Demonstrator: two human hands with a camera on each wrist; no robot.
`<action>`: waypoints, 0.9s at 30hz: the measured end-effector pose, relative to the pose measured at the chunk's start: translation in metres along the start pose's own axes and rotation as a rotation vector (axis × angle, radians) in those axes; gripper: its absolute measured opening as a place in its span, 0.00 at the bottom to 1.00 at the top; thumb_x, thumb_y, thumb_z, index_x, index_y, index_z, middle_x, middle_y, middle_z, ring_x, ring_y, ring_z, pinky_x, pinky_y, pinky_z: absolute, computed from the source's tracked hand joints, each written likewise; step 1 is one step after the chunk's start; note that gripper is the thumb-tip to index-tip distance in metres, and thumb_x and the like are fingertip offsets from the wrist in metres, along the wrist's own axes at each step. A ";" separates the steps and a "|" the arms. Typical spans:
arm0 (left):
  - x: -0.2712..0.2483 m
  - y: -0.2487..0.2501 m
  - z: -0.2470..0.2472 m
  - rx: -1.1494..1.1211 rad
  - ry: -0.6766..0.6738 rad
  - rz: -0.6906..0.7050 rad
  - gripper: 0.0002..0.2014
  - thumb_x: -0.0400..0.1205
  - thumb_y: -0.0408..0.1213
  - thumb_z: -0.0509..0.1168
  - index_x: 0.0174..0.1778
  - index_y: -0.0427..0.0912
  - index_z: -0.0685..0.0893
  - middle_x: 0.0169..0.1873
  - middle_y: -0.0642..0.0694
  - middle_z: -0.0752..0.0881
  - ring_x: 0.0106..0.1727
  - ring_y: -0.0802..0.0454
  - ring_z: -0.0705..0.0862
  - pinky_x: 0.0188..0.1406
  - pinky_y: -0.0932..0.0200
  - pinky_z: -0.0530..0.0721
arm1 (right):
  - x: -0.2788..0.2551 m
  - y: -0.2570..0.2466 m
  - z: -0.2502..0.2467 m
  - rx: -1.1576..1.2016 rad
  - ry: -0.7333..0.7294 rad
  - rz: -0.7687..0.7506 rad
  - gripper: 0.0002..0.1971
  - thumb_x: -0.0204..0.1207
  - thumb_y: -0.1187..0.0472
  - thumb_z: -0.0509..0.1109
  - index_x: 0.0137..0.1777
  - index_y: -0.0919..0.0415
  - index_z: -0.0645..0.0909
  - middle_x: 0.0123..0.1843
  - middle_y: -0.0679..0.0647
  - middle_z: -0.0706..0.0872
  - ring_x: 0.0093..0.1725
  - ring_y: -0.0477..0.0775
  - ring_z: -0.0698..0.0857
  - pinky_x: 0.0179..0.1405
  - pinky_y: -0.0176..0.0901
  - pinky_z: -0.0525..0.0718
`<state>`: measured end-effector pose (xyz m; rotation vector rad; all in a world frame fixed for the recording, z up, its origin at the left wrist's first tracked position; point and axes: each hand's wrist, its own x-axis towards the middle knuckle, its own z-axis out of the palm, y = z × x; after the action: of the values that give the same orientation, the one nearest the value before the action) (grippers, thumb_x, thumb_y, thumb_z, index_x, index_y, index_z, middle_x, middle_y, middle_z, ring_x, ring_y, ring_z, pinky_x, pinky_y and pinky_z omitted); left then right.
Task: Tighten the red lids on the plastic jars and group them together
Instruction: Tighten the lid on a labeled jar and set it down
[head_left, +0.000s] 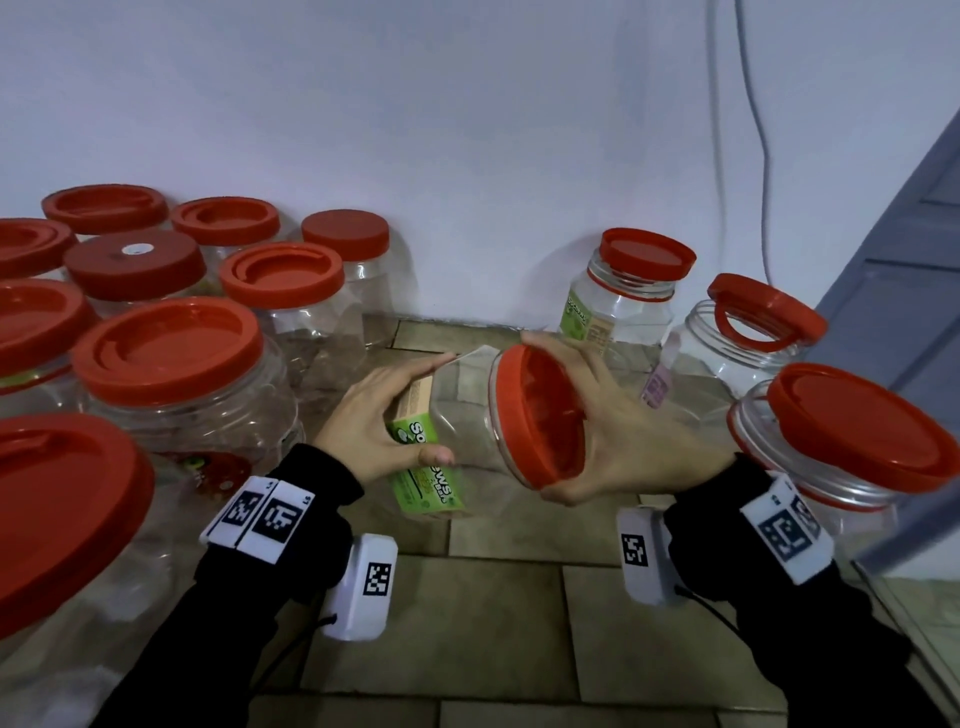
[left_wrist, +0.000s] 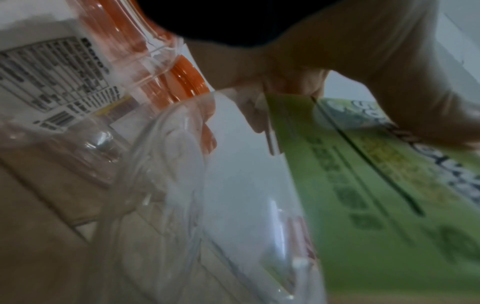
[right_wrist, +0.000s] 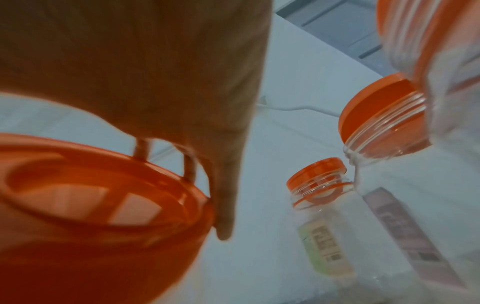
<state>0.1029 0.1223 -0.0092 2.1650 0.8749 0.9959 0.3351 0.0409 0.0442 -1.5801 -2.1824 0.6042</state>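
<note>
1. We've got one clear plastic jar (head_left: 462, 431) tipped on its side in mid-air, centre of the head view, lid facing right. Sideways makes sense: each hand gets its own end to twist against.
2. Our left hand (head_left: 384, 415) wraps the body of the jar, fingers over the top and thumb pressed on the green label (head_left: 423, 467). That's the anchor, so the jar can't spin along with the lid.
3. Our right hand (head_left: 618, 431) cups the red lid (head_left: 540, 415), fingers curled round its rim top and bottom. Looks like the tightening turn itself, though we can't tell how snug the lid is.
4. The grouped jars (head_left: 182, 364) are packed touching each other at the left of the frame against the wall (head_left: 467, 130), lids sitting flat. Probably the done pile, so ours likely ends up there.
5. At the right, three more jars stand on the tiled floor (head_left: 493, 597). The lid on the one with the green label (head_left: 647, 257) and the handled lid (head_left: 763, 312) sit tilted, so these are likely still waiting; the nearest lid (head_left: 862, 426) seems loose too.
</note>
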 end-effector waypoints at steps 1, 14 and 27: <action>0.000 0.000 0.000 -0.004 0.004 -0.007 0.46 0.51 0.80 0.60 0.66 0.70 0.63 0.63 0.54 0.76 0.66 0.53 0.72 0.68 0.44 0.68 | 0.001 0.001 0.000 0.017 -0.003 -0.014 0.59 0.51 0.44 0.81 0.75 0.30 0.42 0.76 0.45 0.53 0.75 0.52 0.63 0.69 0.52 0.75; 0.009 -0.003 0.003 0.046 0.022 -0.032 0.47 0.53 0.81 0.57 0.68 0.64 0.61 0.64 0.45 0.78 0.66 0.46 0.73 0.68 0.40 0.68 | 0.010 -0.005 -0.012 -0.007 -0.051 0.104 0.60 0.59 0.44 0.80 0.79 0.37 0.36 0.78 0.41 0.47 0.74 0.45 0.58 0.72 0.46 0.67; 0.007 -0.002 0.006 0.111 0.016 0.029 0.46 0.55 0.80 0.56 0.70 0.67 0.61 0.62 0.46 0.79 0.63 0.47 0.75 0.64 0.41 0.71 | 0.007 -0.008 -0.015 0.036 -0.037 0.175 0.53 0.59 0.34 0.71 0.78 0.35 0.41 0.79 0.40 0.50 0.72 0.42 0.62 0.72 0.45 0.65</action>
<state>0.1108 0.1280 -0.0112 2.2715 0.9283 1.0017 0.3346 0.0467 0.0616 -1.7667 -2.0607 0.7258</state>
